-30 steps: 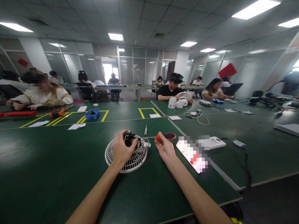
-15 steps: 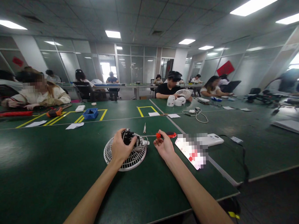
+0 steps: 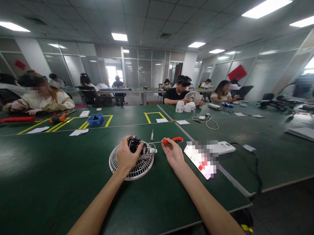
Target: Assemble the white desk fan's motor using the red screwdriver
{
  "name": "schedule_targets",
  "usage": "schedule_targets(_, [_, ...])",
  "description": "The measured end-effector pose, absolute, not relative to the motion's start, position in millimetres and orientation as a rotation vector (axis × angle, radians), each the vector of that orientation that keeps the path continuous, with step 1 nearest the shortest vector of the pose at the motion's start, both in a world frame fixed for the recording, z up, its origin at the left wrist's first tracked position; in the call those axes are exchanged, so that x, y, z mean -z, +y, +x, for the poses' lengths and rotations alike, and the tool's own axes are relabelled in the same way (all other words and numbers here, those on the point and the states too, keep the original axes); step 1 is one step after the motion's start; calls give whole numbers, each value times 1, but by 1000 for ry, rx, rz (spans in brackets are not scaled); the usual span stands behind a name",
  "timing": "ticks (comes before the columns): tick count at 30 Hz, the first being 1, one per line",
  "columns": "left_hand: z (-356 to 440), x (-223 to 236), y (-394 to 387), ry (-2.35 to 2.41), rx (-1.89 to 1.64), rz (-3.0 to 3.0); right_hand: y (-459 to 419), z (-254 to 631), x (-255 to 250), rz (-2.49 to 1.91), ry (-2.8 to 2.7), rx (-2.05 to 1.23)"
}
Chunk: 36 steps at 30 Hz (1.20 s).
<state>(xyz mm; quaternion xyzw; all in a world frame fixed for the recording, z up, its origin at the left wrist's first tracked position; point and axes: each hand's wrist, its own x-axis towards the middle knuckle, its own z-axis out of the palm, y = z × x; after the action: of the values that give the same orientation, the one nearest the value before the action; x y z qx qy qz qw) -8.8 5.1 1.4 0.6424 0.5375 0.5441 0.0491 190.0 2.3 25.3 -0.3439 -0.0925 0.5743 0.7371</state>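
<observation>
My left hand (image 3: 127,154) is closed round a black fan motor assembly (image 3: 134,143). The motor sits over a round white fan grille (image 3: 134,172) lying on the table, and my palm hides part of both. Bundled white wires (image 3: 148,153) lie at the motor's right side. My right hand (image 3: 173,153) is at a screwdriver (image 3: 177,139) with a red and black handle, fingers closed on the handle's front end. The thin shaft points left toward the grille. Just beyond lies a small pale pointed tool (image 3: 152,135).
A lit phone (image 3: 199,160) lies right of my right hand, with a white device (image 3: 223,147) and a black cable behind. Farther off are a blue bin (image 3: 95,119), paper slips, a coiled white cable (image 3: 206,118) and white housings (image 3: 179,106). Co-workers sit opposite.
My right hand's thumb and fingers have shifted and closed on the screwdriver handle, which has moved slightly left and up. My left hand stays on the motor.
</observation>
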Motion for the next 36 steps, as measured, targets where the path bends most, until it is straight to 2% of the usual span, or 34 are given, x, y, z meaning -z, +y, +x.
schedule_targets(36, [-9, 1, 6, 1630, -1654, 2053, 2, 189, -24, -836, -189, -1196])
